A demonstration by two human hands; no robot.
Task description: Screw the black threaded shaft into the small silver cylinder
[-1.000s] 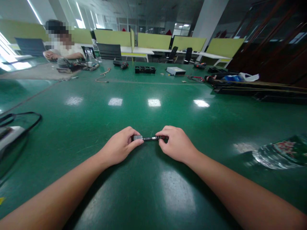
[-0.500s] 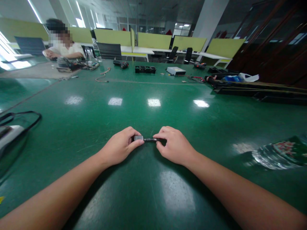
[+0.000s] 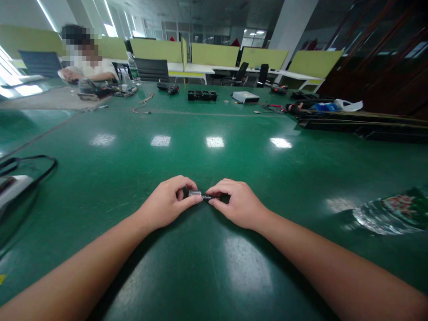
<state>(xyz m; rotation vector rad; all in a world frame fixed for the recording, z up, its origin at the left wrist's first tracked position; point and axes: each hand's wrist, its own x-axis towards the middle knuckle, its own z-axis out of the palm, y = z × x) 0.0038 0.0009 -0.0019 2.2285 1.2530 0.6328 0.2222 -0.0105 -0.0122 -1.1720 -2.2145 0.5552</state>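
My left hand (image 3: 174,198) is closed in a pinch around a small silver cylinder (image 3: 194,193), thumb below and fingers above. From the cylinder's right end sticks out a thin dark ridged rod (image 3: 205,197). The fingers of my right hand (image 3: 237,203) pinch that rod close to the cylinder, hiding much of it. Both hands are low over the green table (image 3: 187,267), their fingertips almost meeting. What exact part the cylinder and rod make up is too small to tell.
A plastic water bottle (image 3: 391,211) lies at the right. A white device (image 3: 15,191) with a black cable is at the left. Across the table are a black frame (image 3: 202,96), a grey box (image 3: 245,97), a power drill (image 3: 167,88) and a seated person (image 3: 88,69).
My right hand has moved left along the dark rod, toward the silver cylinder. Less of the rod shows between the hands. My left hand keeps its hold, shifted very little.
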